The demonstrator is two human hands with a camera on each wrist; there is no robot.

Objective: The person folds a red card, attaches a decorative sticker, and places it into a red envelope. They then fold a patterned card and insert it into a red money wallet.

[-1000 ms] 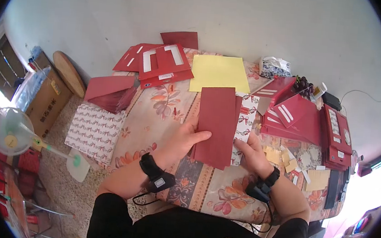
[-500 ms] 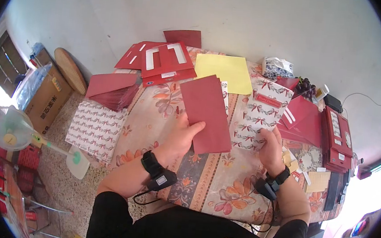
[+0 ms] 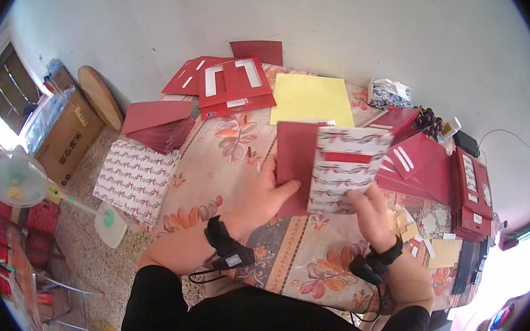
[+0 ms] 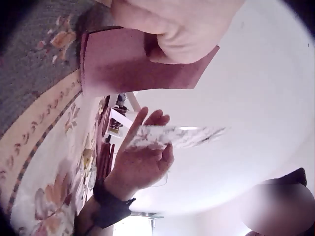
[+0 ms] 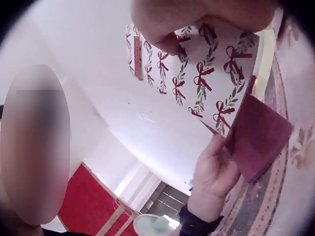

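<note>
Upright over the table, a small stack of dark red envelopes (image 3: 295,149) is gripped in my left hand (image 3: 268,197), thumb across the front face. My right hand (image 3: 371,216) pinches a white card (image 3: 347,176) printed with leafy garlands and red bows, with a red label near its top. The card overlaps the envelopes' right side in the head view. In the right wrist view the patterned card (image 5: 202,73) is close up, with the envelopes (image 5: 261,140) beyond it. The left wrist view shows the envelopes (image 4: 118,64) bowed slightly under my thumb.
At the table's left lie a fanned envelope pile (image 3: 158,121) and a stack of patterned cards (image 3: 134,179). Red boxes (image 3: 237,87) and a yellow sheet (image 3: 313,100) lie at the back. Red folders (image 3: 419,166), grapes (image 3: 428,120) and small paper pieces (image 3: 404,222) occupy the right.
The right hand drew the patterned card out from behind the envelopes to the right, then brought it back left in front of their edge. The left hand kept its grip and straightened the tilted envelopes.
</note>
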